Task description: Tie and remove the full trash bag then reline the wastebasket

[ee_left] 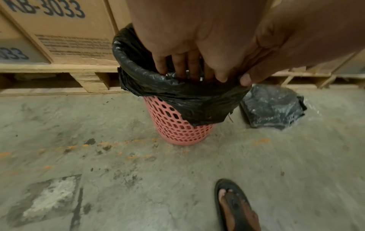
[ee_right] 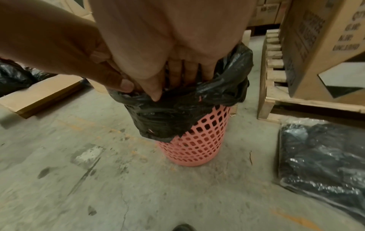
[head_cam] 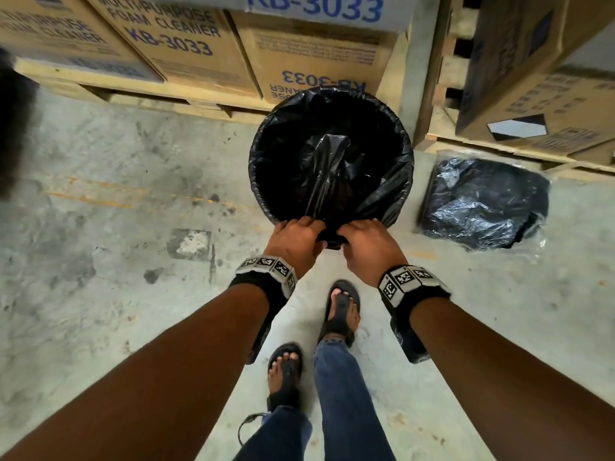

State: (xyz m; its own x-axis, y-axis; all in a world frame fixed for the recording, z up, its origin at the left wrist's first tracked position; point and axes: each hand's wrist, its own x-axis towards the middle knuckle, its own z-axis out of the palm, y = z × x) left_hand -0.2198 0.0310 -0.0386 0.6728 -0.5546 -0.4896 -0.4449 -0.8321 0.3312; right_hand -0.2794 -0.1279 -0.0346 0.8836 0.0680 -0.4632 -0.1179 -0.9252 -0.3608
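A pink perforated wastebasket [ee_left: 177,128] [ee_right: 197,145] stands on the concrete floor. A black liner bag [head_cam: 332,161] [ee_left: 177,96] [ee_right: 177,112] sits in it, folded over the rim all round. Its middle is bunched loosely inside. My left hand [head_cam: 296,237] [ee_left: 197,73] and right hand [head_cam: 362,237] [ee_right: 169,82] are side by side at the near rim. Each has its fingers inside the rim and its thumb outside, pinching the liner's folded edge.
A clear-wrapped pack of black bags [head_cam: 482,204] [ee_left: 272,106] [ee_right: 324,159] lies on the floor right of the basket. Wooden pallets [head_cam: 149,91] with cardboard cartons [head_cam: 186,38] stand close behind and to the right. Another black bag [ee_right: 13,76] lies far left. My sandalled feet [head_cam: 339,314] stand near the basket.
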